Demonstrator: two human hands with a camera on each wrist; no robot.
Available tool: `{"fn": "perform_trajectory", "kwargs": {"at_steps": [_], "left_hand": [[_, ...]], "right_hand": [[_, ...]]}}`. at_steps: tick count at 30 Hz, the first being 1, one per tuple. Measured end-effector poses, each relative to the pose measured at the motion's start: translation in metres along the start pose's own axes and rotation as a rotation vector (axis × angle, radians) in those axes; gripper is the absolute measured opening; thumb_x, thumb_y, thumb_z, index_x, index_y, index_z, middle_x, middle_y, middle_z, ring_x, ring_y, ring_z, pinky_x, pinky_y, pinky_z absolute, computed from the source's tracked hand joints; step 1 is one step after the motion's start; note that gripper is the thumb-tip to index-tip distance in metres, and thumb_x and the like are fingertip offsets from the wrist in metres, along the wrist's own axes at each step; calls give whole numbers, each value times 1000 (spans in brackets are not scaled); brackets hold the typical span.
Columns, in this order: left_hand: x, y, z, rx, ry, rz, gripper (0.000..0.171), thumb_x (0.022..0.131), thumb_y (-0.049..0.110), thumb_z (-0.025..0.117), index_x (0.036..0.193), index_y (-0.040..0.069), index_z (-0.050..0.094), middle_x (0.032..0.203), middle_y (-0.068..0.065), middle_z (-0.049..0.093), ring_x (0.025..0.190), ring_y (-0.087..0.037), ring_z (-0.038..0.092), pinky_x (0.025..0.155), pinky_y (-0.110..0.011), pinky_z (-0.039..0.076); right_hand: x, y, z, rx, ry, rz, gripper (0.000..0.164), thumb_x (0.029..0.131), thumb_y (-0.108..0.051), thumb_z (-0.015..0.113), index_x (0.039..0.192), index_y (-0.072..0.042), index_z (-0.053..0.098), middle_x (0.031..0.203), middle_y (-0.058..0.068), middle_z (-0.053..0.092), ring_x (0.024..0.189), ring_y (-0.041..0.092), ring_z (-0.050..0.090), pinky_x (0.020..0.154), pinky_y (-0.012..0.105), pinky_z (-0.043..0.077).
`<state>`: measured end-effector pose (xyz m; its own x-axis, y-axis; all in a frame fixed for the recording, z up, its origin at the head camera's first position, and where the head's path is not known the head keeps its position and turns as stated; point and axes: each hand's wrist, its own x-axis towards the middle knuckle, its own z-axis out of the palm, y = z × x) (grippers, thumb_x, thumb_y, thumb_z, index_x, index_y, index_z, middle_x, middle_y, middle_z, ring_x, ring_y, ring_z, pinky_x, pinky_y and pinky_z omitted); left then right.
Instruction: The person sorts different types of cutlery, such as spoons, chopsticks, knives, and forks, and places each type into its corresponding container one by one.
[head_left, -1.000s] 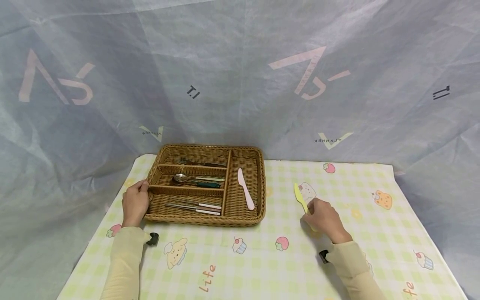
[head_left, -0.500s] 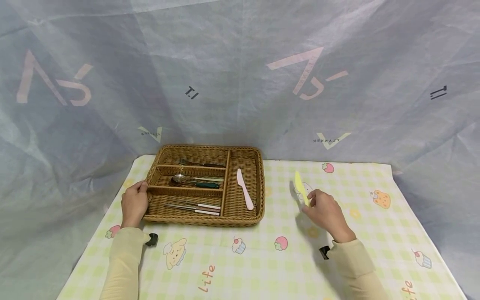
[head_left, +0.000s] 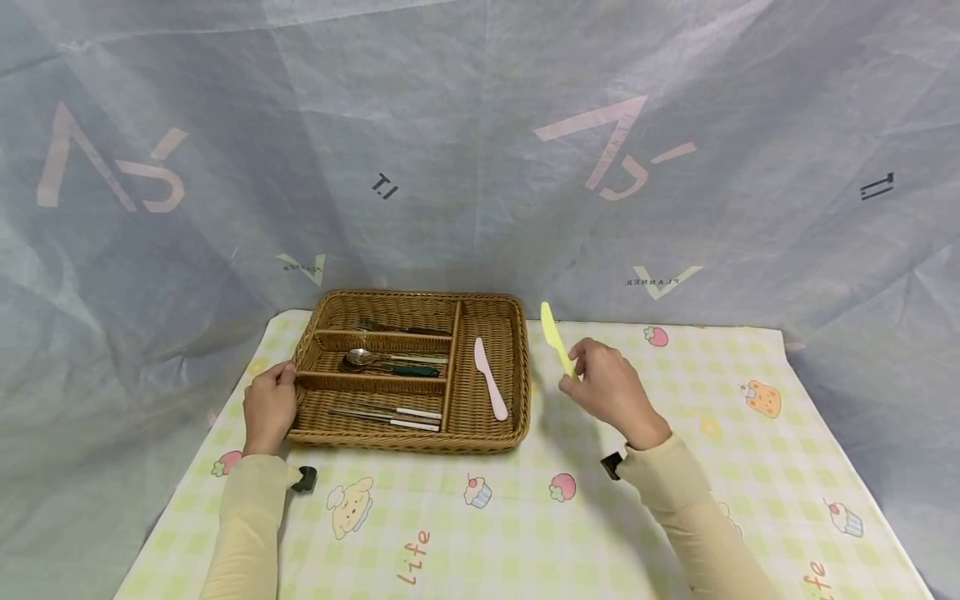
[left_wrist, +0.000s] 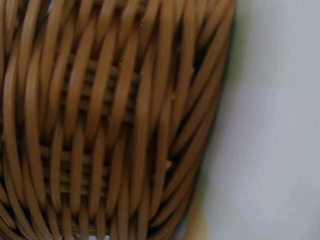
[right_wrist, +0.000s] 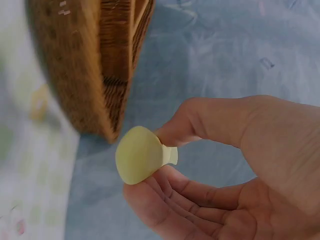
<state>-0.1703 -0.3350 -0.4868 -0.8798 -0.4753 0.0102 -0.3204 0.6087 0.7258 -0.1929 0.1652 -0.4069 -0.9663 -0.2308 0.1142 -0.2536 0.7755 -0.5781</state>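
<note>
A yellow table knife is pinched between the thumb and fingers of my right hand, its blade pointing up and away, just right of the wicker cutlery tray. In the right wrist view the rounded end of the knife faces the camera between thumb and fingertips. My left hand holds the left rim of the tray. A pink knife lies in the tray's long right compartment. The left wrist view is filled by the tray's woven side; the left fingers are hidden there.
In the tray's left compartments lie forks at the back, spoons in the middle and chopsticks at the front. A checked tablecloth covers the table. A grey cloth hangs behind it.
The right hand has lifted the yellow knife off the tablecloth and carried it left and away, up beside the tray. The left hand and the tray have stayed put.
</note>
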Motion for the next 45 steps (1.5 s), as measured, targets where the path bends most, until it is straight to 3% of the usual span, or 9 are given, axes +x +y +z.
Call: {"fn": "perform_trajectory", "kwargs": {"at_steps": [7, 11, 15, 19, 22, 27, 32, 36, 45], "left_hand": [[0, 0, 1, 2, -2, -7, 54, 118, 36, 36, 157, 3, 55, 152, -27, 57, 142, -53, 48, 116, -67, 36], [0, 0, 1, 6, -1, -7, 54, 118, 36, 36, 157, 3, 55, 152, -27, 57, 142, -53, 48, 116, -68, 36], [0, 0, 1, 5, 0, -7, 54, 118, 36, 35, 157, 3, 54, 152, -27, 57, 142, -53, 48, 116, -67, 35], [1, 1, 1, 3, -3, -4, 55, 118, 37, 35, 157, 3, 54, 152, -27, 57, 142, -53, 48, 116, -67, 36], [1, 1, 1, 7, 3, 1, 54, 118, 36, 36, 157, 3, 55, 151, -28, 57, 141, -53, 49, 116, -67, 36], [1, 1, 1, 15, 8, 3, 54, 118, 35, 36, 157, 2, 55, 151, -29, 57, 142, -53, 48, 116, -68, 36], [1, 1, 1, 17, 8, 5, 53, 118, 34, 36, 156, 2, 55, 152, -28, 57, 142, -53, 48, 116, -67, 36], [1, 1, 1, 18, 11, 4, 53, 118, 34, 37, 156, 3, 55, 151, -28, 57, 142, -53, 48, 116, -67, 36], [2, 0, 2, 16, 10, -12, 54, 118, 36, 36, 157, 4, 55, 152, -27, 57, 143, -52, 47, 117, -67, 36]], "right_hand": [[19, -32, 15, -4, -76, -32, 29, 86, -8, 77, 112, 3, 68, 91, 9, 67, 70, 19, 59, 69, 40, 52], [31, -44, 27, -5, -107, -71, 13, 85, -4, 74, 89, 0, 62, 73, 2, 49, 61, 14, 40, 60, 33, 38], [45, -50, 39, -9, -145, -95, 38, 86, -1, 70, 68, -13, 39, 66, -3, 27, 59, 12, 22, 57, 31, 24], [59, -52, 52, -17, -198, -77, 55, 91, -3, 72, 63, -19, 29, 64, -4, 21, 58, 12, 16, 56, 30, 21], [67, -54, 61, -26, -231, -52, 60, 94, -6, 78, 59, -19, 31, 58, -5, 22, 54, 11, 17, 54, 29, 23], [75, -58, 75, -83, -293, -15, 46, 95, -9, 82, 65, -15, 48, 55, -3, 31, 50, 11, 26, 52, 30, 30], [77, -60, 86, -145, -333, 3, 14, 94, -9, 83, 92, -5, 70, 69, 5, 57, 56, 16, 46, 57, 34, 39], [80, -58, 92, -168, -359, 4, 13, 94, -8, 84, 96, -3, 71, 76, 7, 65, 59, 18, 55, 57, 33, 42], [85, -52, 95, -197, -392, -18, 17, 96, -9, 81, 108, 1, 73, 76, 7, 64, 62, 20, 62, 56, 33, 46]]}}
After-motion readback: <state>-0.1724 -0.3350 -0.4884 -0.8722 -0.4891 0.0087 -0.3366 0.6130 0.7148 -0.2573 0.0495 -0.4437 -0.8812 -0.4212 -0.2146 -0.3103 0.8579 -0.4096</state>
